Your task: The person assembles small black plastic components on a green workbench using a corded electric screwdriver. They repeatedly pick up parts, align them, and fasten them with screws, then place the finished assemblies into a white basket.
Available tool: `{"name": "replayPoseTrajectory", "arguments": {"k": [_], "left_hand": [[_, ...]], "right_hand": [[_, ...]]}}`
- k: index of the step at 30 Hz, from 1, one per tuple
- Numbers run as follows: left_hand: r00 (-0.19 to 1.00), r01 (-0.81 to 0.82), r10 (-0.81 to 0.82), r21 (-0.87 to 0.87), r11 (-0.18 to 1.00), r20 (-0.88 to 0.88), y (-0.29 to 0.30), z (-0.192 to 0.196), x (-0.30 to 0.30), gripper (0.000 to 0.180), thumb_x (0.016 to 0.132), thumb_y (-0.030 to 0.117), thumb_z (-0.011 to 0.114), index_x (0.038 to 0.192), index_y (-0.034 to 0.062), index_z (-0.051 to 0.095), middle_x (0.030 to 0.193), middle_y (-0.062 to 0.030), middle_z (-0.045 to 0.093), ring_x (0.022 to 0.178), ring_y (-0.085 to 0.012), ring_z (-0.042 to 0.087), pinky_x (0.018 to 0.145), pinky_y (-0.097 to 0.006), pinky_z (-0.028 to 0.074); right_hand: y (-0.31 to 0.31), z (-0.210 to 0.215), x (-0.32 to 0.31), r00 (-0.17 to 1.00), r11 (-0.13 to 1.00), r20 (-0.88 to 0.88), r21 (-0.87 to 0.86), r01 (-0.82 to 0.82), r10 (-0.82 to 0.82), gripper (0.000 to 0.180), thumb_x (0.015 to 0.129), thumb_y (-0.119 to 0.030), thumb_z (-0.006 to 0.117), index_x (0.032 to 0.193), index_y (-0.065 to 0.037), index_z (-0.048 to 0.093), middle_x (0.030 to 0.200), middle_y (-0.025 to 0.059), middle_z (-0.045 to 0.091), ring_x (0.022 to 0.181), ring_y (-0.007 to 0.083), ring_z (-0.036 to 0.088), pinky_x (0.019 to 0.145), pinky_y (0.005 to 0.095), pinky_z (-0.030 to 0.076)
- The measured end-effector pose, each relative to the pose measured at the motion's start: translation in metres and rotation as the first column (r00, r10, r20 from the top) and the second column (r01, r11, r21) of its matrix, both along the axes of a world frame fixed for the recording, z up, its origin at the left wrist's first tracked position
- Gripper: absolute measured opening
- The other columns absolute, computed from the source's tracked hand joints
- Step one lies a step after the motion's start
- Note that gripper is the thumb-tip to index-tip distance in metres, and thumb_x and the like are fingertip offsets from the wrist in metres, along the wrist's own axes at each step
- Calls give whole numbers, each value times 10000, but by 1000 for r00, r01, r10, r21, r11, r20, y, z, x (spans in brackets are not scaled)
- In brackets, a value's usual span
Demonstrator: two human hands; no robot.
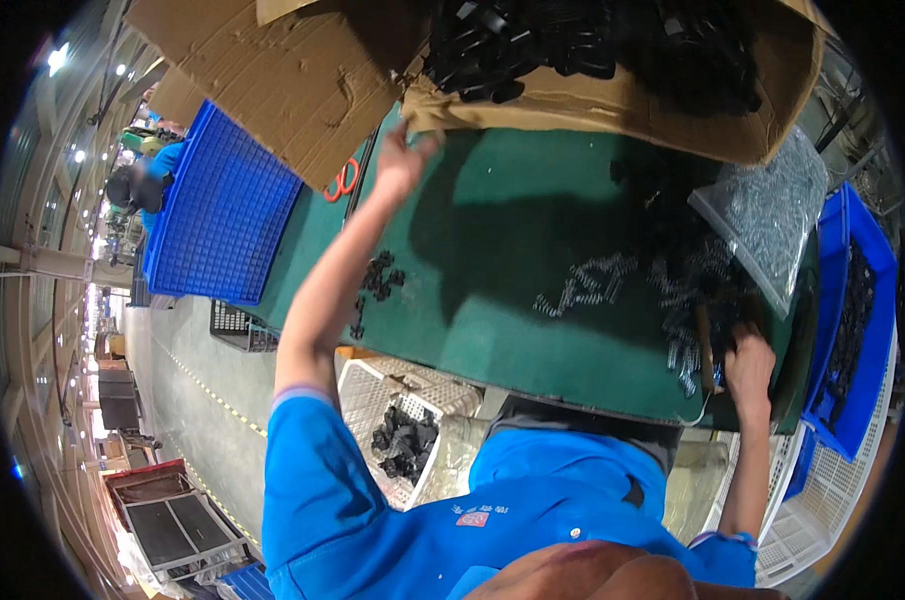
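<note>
My left hand (405, 150) reaches far across the green table (513, 230) and grips the lower edge of a big cardboard box (613, 105) full of black plastic parts (573, 40). At the table's near right edge my right hand (749, 368) rests with curled fingers among loose metal springs (598, 280) and small black parts. A wooden-handled tool (705, 345) lies right beside its thumb; whether the hand holds it is unclear. A few more black parts (378, 278) lie beneath my left forearm.
A blue crate (223, 210) stands at the table's left, orange-handled scissors (343, 180) next to it. A clear bag of springs (773, 210) and a blue bin (858, 330) of black parts sit at the right. White baskets (373, 385) stand under the table. Another person (138, 185) works far left.
</note>
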State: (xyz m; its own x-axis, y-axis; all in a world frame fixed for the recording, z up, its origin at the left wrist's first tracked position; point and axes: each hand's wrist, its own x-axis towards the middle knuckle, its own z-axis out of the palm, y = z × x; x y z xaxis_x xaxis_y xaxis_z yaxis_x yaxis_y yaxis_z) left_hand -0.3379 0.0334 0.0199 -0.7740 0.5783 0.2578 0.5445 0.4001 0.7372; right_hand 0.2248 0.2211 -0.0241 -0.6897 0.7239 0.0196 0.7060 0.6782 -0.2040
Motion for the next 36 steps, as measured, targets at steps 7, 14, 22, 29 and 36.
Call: {"name": "replayPoseTrajectory", "arguments": {"k": [7,14,22,29,36], "left_hand": [[873,-64,-80,275,959,480,170,49,-139,600,853,402,726,1300,23,601,1231,-109,648,1090,-252,603,923,-331,467],[772,96,-113,61,993,626,221,12,-222,389,852,333,653,1129,61,677,1100,-95,681,986,-248,639,901,-353,489],[649,96,-248,247,964,719,185,26,-162,231,812,245,624,908,41,674,826,-68,682,733,-207,646,705,-358,556],[736,265,-227,37,964,638,187,23,-109,404,784,297,661,1005,-40,696,908,-72,699,833,-190,643,718,-318,531],[809,326,-353,141,935,470,174,37,-55,396,718,193,714,1009,-73,677,940,-137,696,842,-232,662,762,-366,545]], "right_hand": [[-16,9,-3,990,992,-72,-51,119,-123,138,715,-62,582,847,-20,583,910,206,595,749,422,605,619,493,493],[-15,11,-13,978,987,-146,-89,135,-147,92,704,-68,566,779,-15,555,804,195,547,674,426,574,547,493,454],[-13,18,-20,976,992,-184,-70,103,-115,99,667,-43,564,758,-6,558,806,207,557,655,427,573,555,487,460],[-15,10,-14,981,996,-177,-35,79,-84,142,669,-33,557,807,-3,576,836,219,581,680,440,582,578,499,465],[-16,6,-11,976,996,-199,-18,84,-86,149,706,-77,602,839,-16,571,860,208,578,754,428,595,620,488,487]]}}
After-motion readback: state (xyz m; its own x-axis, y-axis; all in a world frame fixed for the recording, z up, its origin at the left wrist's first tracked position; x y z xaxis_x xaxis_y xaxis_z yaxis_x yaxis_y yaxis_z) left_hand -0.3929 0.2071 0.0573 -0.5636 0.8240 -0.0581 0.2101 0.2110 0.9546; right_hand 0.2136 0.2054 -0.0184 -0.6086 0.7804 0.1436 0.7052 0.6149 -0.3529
